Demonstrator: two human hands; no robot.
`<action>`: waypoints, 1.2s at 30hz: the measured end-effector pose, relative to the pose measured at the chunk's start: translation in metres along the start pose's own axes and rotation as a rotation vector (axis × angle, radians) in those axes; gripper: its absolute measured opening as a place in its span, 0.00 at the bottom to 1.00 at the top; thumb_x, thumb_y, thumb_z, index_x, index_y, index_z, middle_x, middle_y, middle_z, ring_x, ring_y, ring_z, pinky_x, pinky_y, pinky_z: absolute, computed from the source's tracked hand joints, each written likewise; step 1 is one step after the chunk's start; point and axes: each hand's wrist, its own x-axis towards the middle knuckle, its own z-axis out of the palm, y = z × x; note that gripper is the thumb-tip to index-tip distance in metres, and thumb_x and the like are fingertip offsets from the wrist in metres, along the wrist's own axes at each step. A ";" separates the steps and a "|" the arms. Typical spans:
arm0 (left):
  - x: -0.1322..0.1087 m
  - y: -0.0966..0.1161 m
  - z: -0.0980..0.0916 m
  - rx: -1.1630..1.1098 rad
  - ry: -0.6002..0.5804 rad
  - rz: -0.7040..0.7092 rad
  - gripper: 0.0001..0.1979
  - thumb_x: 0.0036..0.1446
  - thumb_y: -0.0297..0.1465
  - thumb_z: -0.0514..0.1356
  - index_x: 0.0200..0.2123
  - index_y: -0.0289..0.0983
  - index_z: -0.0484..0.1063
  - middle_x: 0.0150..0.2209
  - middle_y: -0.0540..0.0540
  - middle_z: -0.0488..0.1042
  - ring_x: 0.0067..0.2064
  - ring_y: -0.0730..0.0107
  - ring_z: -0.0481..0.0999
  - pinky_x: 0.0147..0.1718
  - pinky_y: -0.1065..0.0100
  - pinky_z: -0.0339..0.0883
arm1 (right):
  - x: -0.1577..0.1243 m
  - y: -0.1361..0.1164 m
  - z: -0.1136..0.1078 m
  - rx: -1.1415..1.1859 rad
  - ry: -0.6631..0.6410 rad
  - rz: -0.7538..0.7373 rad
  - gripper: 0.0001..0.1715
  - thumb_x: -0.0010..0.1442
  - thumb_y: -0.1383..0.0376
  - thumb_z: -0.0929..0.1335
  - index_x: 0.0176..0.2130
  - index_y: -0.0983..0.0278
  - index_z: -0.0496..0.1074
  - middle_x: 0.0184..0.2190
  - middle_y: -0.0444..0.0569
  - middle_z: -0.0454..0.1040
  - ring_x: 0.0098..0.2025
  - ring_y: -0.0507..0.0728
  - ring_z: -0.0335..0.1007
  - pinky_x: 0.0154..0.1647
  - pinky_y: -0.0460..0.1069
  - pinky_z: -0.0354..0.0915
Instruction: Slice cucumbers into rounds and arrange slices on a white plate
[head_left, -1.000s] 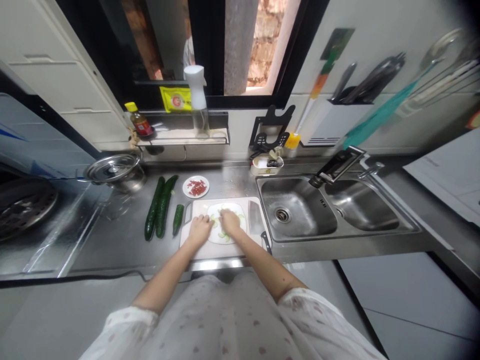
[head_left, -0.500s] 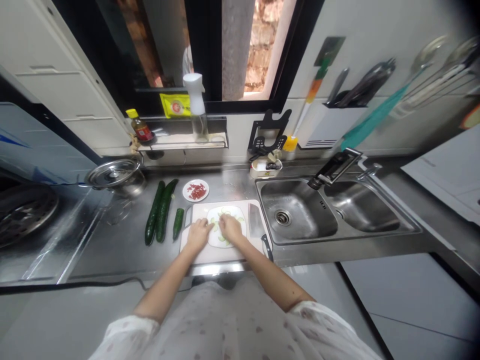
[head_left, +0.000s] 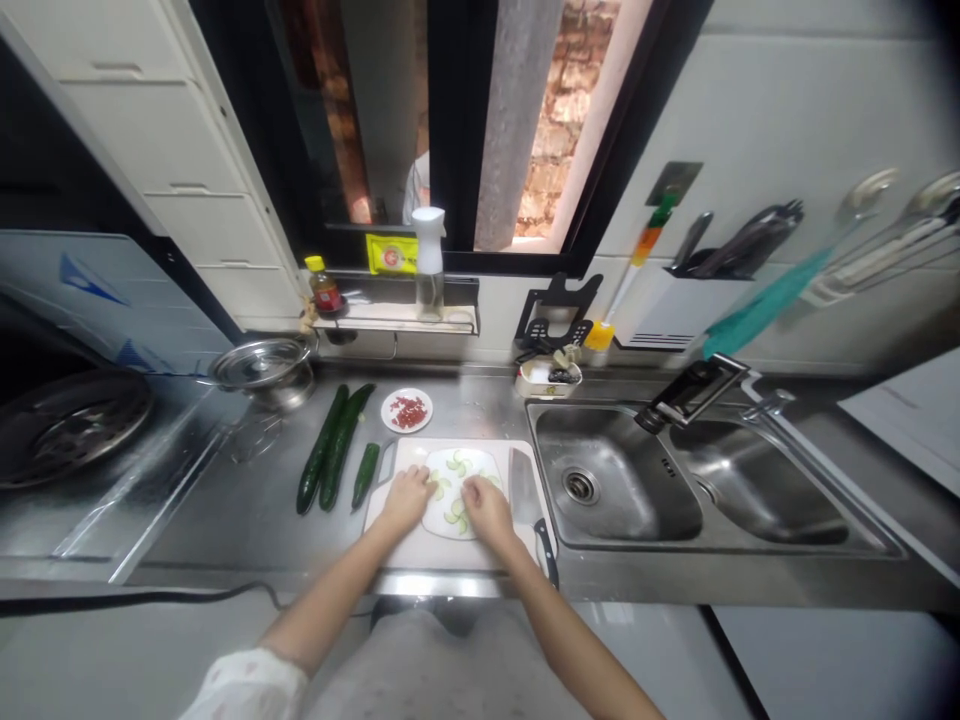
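Note:
A white plate lies on the pale cutting board, with thin green-edged cucumber slices laid out in curved groups. My left hand is at the plate's left edge, fingers bent together beside a slice; whether they grip anything is hidden. Over the plate's right half, my right hand has its fingertips pinched; what they hold is too small to make out. A kitchen knife with a black handle rests along the board's right side. Left of the board lies a short cucumber piece.
Two whole cucumbers lie farther left, near a lidded steel pot. A small plate of red bits sits behind the board. The double sink with its faucet borders the board's right.
My view has tilted up, so the scene sits lower in the picture. My right hand has shifted from the plate's middle toward its right side, uncovering more slices. My left hand stays by the left edge.

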 end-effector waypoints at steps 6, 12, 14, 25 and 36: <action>0.002 -0.008 0.003 -0.250 0.176 -0.214 0.20 0.59 0.24 0.51 0.53 0.42 0.71 0.44 0.43 0.71 0.47 0.62 0.68 0.46 0.64 0.62 | -0.013 0.010 -0.010 0.164 0.097 -0.011 0.17 0.60 0.61 0.60 0.38 0.64 0.74 0.33 0.51 0.76 0.35 0.56 0.70 0.37 0.47 0.62; 0.022 -0.050 0.004 -0.422 0.356 -0.515 0.17 0.58 0.28 0.52 0.48 0.39 0.75 0.46 0.42 0.73 0.48 0.61 0.70 0.47 0.65 0.64 | -0.032 0.024 -0.022 0.225 0.156 0.059 0.19 0.60 0.56 0.59 0.36 0.63 0.73 0.31 0.50 0.75 0.34 0.57 0.69 0.36 0.48 0.63; 0.034 -0.066 0.002 -0.437 0.372 -0.591 0.16 0.59 0.29 0.53 0.47 0.38 0.75 0.45 0.42 0.74 0.48 0.61 0.71 0.48 0.65 0.64 | -0.035 0.026 -0.024 0.240 0.177 0.079 0.19 0.60 0.55 0.59 0.35 0.63 0.73 0.30 0.50 0.75 0.33 0.57 0.69 0.36 0.49 0.63; 0.106 -0.094 -0.010 -0.428 0.192 -0.670 0.17 0.59 0.34 0.55 0.50 0.42 0.75 0.48 0.40 0.74 0.48 0.60 0.72 0.44 0.66 0.64 | -0.043 0.026 -0.033 0.271 0.201 0.134 0.20 0.59 0.52 0.60 0.36 0.62 0.74 0.30 0.51 0.76 0.31 0.58 0.70 0.33 0.49 0.64; 0.125 -0.101 -0.008 -0.346 0.137 -0.556 0.17 0.59 0.34 0.56 0.50 0.43 0.74 0.52 0.41 0.71 0.52 0.61 0.68 0.49 0.67 0.61 | -0.047 0.029 -0.034 0.256 0.195 0.156 0.19 0.59 0.53 0.61 0.34 0.62 0.74 0.30 0.50 0.77 0.31 0.58 0.71 0.33 0.49 0.65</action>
